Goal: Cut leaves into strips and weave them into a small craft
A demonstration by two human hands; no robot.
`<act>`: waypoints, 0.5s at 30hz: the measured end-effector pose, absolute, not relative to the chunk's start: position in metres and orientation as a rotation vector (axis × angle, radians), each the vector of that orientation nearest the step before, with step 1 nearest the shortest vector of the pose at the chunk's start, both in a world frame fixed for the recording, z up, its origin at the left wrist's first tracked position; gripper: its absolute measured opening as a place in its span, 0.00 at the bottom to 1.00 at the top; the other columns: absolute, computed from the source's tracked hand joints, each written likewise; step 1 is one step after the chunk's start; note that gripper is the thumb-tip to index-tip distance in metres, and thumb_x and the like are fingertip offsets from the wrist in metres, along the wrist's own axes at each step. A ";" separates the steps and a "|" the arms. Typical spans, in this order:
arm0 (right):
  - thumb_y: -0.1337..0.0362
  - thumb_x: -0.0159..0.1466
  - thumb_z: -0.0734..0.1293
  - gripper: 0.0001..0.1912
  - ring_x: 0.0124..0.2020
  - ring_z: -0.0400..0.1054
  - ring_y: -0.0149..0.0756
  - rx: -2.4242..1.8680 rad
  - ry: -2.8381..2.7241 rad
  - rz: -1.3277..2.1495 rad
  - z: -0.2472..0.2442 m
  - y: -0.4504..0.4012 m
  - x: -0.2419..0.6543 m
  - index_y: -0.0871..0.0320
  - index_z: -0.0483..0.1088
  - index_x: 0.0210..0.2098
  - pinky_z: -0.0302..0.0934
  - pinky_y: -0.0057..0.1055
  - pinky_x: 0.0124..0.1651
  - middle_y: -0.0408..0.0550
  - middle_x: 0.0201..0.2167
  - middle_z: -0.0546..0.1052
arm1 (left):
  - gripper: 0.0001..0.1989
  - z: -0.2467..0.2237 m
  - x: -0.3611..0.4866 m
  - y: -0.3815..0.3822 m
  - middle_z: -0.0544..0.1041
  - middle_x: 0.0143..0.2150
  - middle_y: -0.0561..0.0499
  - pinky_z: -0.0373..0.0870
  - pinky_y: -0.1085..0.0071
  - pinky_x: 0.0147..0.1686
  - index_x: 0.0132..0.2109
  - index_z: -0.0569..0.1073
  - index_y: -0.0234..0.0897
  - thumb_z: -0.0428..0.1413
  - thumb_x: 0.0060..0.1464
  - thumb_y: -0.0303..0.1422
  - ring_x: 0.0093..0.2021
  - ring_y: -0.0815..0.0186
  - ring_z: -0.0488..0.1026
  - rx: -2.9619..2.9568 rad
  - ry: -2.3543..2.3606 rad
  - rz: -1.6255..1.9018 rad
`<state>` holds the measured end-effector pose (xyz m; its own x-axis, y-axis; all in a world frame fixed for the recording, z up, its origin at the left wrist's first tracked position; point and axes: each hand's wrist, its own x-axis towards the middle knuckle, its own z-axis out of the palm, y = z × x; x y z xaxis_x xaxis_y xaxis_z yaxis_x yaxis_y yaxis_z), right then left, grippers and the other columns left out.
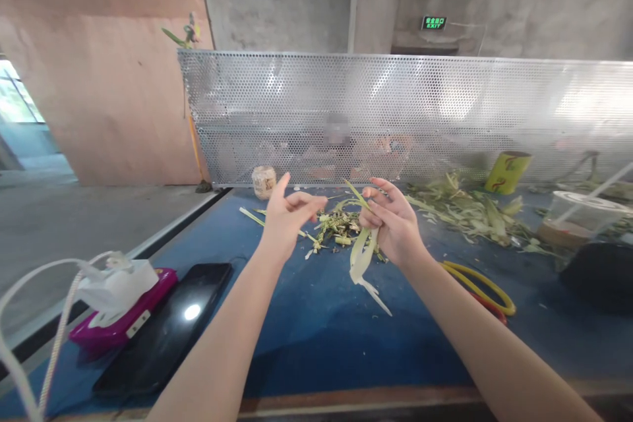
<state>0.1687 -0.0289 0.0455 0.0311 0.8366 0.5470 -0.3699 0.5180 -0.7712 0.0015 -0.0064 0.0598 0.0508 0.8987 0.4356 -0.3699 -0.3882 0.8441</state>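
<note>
My right hand (394, 221) pinches a pale green husk leaf (364, 254) between thumb and fingers. The leaf hangs in a loop below the hand and ends in thin white strips, while a narrow green tip sticks up above the fingers. To its left, my left hand (288, 221) is apart from the leaf, with one finger raised and the others drawn together at the tips. Whether anything small is in that pinch cannot be made out. Behind and between both hands lies a heap of chopped green scraps (341, 227) on the blue tabletop (316, 336).
Husk leaves (475, 211) are piled at right near a yellow-green can (508, 171) and a lidded plastic cup (576, 217). Yellow rings (487, 283) lie by my right forearm. A phone (168, 323) and purple power strip (123, 316) sit left. Perforated metal panel (306, 99) stands behind.
</note>
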 end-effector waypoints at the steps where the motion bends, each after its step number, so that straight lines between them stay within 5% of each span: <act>1: 0.71 0.54 0.61 0.15 0.18 0.46 0.21 -0.477 -1.185 0.990 0.046 -0.027 0.170 0.50 0.59 0.40 0.49 0.26 0.21 0.42 0.33 0.63 | 0.46 0.062 -0.002 -0.002 0.74 0.26 0.54 0.64 0.74 0.25 0.61 0.43 0.34 0.59 0.38 0.22 0.27 0.70 0.70 1.149 0.607 1.624; 5: 0.73 0.53 0.62 0.14 0.18 0.46 0.20 -0.402 -1.078 1.045 0.046 -0.022 0.171 0.52 0.60 0.37 0.48 0.24 0.20 0.41 0.31 0.62 | 0.25 0.072 -0.016 0.005 0.73 0.28 0.51 0.68 0.72 0.35 0.52 0.60 0.34 0.53 0.45 0.19 0.38 0.66 0.72 0.681 0.369 1.821; 8: 0.72 0.52 0.63 0.13 0.18 0.47 0.20 -0.330 -1.032 1.117 0.045 -0.022 0.169 0.53 0.60 0.36 0.47 0.24 0.20 0.40 0.29 0.61 | 0.14 0.078 -0.017 -0.001 0.72 0.28 0.50 0.67 0.79 0.28 0.43 0.66 0.32 0.48 0.47 0.17 0.35 0.70 0.73 0.592 0.198 1.721; 11: 0.73 0.51 0.63 0.16 0.18 0.49 0.21 -0.299 -1.019 1.178 0.043 -0.023 0.165 0.53 0.59 0.38 0.49 0.23 0.20 0.39 0.27 0.62 | 0.14 0.074 -0.009 -0.009 0.70 0.23 0.54 0.53 0.84 0.13 0.42 0.67 0.31 0.49 0.46 0.17 0.19 0.80 0.65 0.700 0.219 1.529; 13: 0.74 0.51 0.63 0.18 0.18 0.50 0.21 -0.301 -1.019 1.202 0.042 -0.024 0.163 0.51 0.58 0.38 0.49 0.23 0.20 0.39 0.28 0.62 | 0.18 0.067 0.001 -0.011 0.68 0.20 0.58 0.50 0.82 0.12 0.45 0.65 0.32 0.53 0.44 0.18 0.14 0.81 0.58 0.902 0.324 1.458; 15: 0.75 0.50 0.63 0.19 0.18 0.51 0.20 -0.296 -1.022 1.204 0.041 -0.023 0.163 0.51 0.58 0.39 0.49 0.22 0.20 0.38 0.29 0.63 | 0.24 0.058 0.011 -0.012 0.68 0.19 0.58 0.55 0.81 0.17 0.48 0.63 0.31 0.57 0.41 0.20 0.18 0.77 0.63 1.111 0.458 1.425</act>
